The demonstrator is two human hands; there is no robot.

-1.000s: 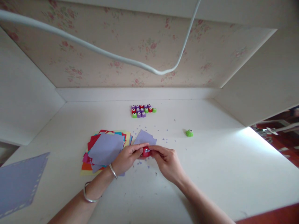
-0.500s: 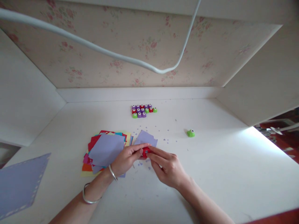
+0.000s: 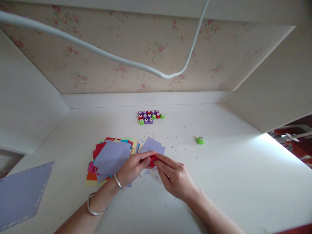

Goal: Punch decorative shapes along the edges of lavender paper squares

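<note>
A small red craft punch (image 3: 152, 160) is held between both hands over the white table, partly covered by fingers. My left hand (image 3: 135, 165) grips it from the left with thumb and fingers closed. From the other side, the fingers of my right hand (image 3: 177, 178) close on the same punch. Just beyond them lies a cut piece of lilac paper (image 3: 152, 145). Small lilac cut-outs (image 3: 146, 173) are scattered around the hands. Under my left wrist and beside it sits a pile of coloured paper with a lilac sheet (image 3: 112, 157) on top.
Several purple, red and green punches (image 3: 149, 116) stand in rows at the back. A lone green punch (image 3: 200, 140) sits to the right. A lilac sheet with punched edges (image 3: 25, 193) lies at the left edge. A white cable (image 3: 122, 60) hangs across the upper view.
My right fingers have moved in over the red punch, covering its face, which showed more plainly before. My left hand keeps its hold. The view has shifted slightly.
</note>
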